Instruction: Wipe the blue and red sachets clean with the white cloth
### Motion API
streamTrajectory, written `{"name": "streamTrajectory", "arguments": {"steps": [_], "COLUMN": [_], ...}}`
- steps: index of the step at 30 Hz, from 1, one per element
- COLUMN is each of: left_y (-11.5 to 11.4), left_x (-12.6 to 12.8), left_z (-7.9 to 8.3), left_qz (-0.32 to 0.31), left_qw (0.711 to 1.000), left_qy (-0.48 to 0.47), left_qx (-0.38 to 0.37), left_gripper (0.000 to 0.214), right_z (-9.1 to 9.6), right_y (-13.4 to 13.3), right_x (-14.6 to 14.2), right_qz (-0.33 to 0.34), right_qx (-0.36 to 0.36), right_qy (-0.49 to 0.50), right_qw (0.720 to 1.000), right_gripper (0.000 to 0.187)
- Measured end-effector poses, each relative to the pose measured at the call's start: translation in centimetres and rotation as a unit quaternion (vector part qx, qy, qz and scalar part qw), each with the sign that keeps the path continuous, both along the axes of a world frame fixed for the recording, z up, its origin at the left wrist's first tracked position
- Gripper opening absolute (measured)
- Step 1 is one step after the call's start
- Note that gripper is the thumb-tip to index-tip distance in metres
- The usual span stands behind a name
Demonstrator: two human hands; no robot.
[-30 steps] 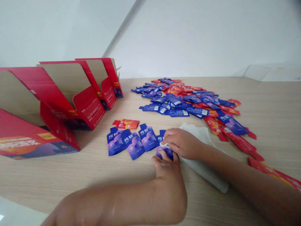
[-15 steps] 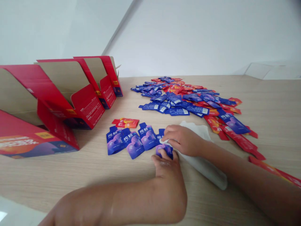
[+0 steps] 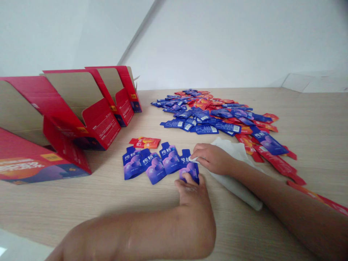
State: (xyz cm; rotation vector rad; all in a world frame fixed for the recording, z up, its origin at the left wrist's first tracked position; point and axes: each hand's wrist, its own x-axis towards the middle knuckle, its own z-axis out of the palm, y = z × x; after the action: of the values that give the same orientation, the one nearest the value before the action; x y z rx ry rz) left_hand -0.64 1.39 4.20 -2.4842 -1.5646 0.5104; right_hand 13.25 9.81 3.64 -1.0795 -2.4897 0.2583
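Observation:
My left hand (image 3: pixel 191 188) is curled over the lower edge of a flat purple spouted pouch (image 3: pixel 189 163), holding it against the table. A white cloth (image 3: pixel 228 146) is pinched in the fingers of my right hand (image 3: pixel 214 158). One corner of the cloth pokes out by the pouch's right side, and the rest trails under my wrist and forearm. Left of my hands lie more purple pouches (image 3: pixel 170 157) in a row, partly overlapping. A red-orange pouch (image 3: pixel 146 142) rests just behind that row.
Open red cartons (image 3: pixel 101 123) stand in a line on the left, flaps up. A loose heap of purple and red pouches (image 3: pixel 202 115) spreads across the back and right of the wooden table (image 3: pixel 108 203). Behind it is a white wall (image 3: pixel 231 43).
My right hand has slid slightly to the right with the cloth, off the pouch, so more of its printed face shows. My left hand stays on the pouch's lower edge.

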Motion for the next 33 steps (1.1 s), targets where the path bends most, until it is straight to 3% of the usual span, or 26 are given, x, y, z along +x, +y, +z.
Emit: {"name": "streamTrajectory", "arguments": {"steps": [7, 18, 33], "left_y": [0.3, -0.1, 0.0], "left_x": [0.1, 0.0, 0.1], "left_z": [-0.4, -0.2, -0.1], "left_qz": [-0.023, -0.037, -0.038], "left_qw": [0.999, 0.998, 0.997], "left_qy": [0.031, 0.049, 0.062], "left_qx": [-0.009, 0.008, 0.011], "left_gripper": [0.047, 0.054, 0.053], "right_z": [1.7, -0.2, -1.1], "right_y": [-2.1, -0.2, -0.1], "right_x": [-2.4, -1.0, -0.9], "right_qz": [0.081, -0.009, -0.026], "right_qx": [-0.049, -0.028, -0.025], "right_qy": [-0.033, 0.01, 0.043], "right_qw": [0.995, 1.0, 0.998], "right_gripper": [0.023, 0.024, 0.021]}}
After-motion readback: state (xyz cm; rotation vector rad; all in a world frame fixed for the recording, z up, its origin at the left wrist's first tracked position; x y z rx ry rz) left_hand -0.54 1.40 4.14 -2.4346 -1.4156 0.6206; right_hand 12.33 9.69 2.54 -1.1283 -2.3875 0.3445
